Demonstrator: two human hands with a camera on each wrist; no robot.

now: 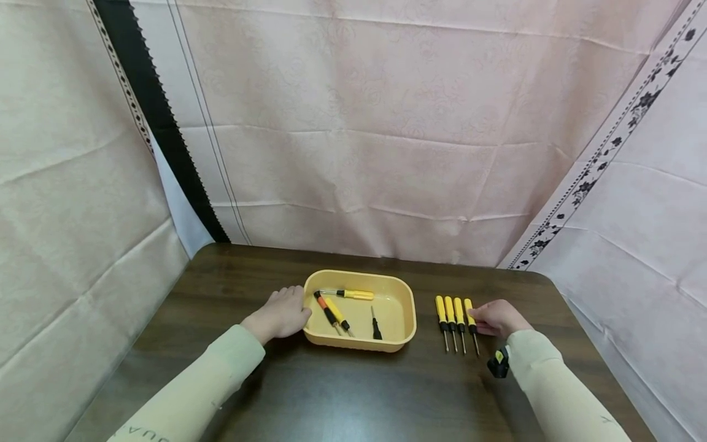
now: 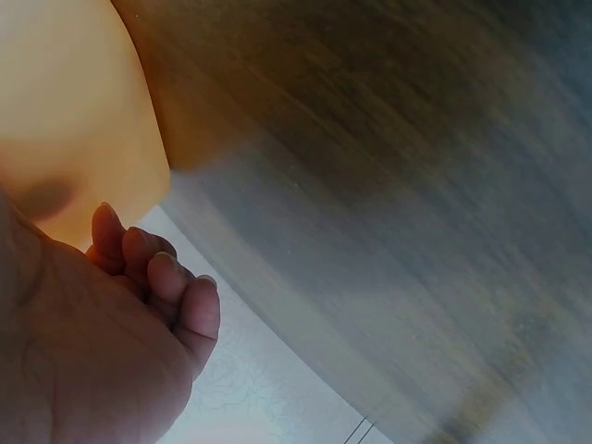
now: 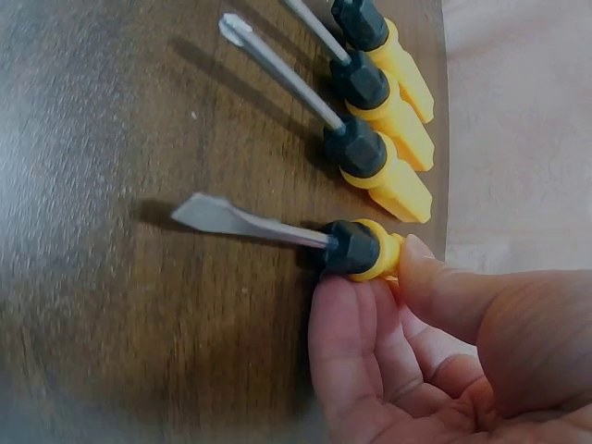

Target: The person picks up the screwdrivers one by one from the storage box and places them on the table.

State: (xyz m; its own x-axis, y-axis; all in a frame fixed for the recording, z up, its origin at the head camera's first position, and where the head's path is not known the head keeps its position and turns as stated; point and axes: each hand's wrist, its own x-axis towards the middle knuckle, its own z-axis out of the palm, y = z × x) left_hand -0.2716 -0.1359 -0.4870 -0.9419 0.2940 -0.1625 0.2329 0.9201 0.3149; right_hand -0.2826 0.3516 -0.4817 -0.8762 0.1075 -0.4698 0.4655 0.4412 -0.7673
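My right hand (image 1: 497,318) pinches the yellow handle of a flat-blade screwdriver (image 3: 356,250) between thumb and fingers, its tip pointing toward me on the table. Beside it on the left lie several more yellow-and-black screwdrivers (image 1: 450,316) in a row. At the left end of a pale yellow plastic tray (image 1: 405,307), my left hand (image 1: 283,312) grips the rim, fingers curled outside the wall. Inside the tray are a yellow-handled screwdriver (image 1: 356,294) lying crosswise, an orange-and-black one (image 1: 326,308) alongside a yellow-and-black one (image 1: 338,314), and a small black one (image 1: 376,328).
The dark wooden table (image 1: 353,393) carries the tray near its middle, with the screwdriver row to the right. Pale patterned cloth (image 1: 386,153) hangs behind and at both sides. A small black device (image 1: 499,363) sits at my right wrist.
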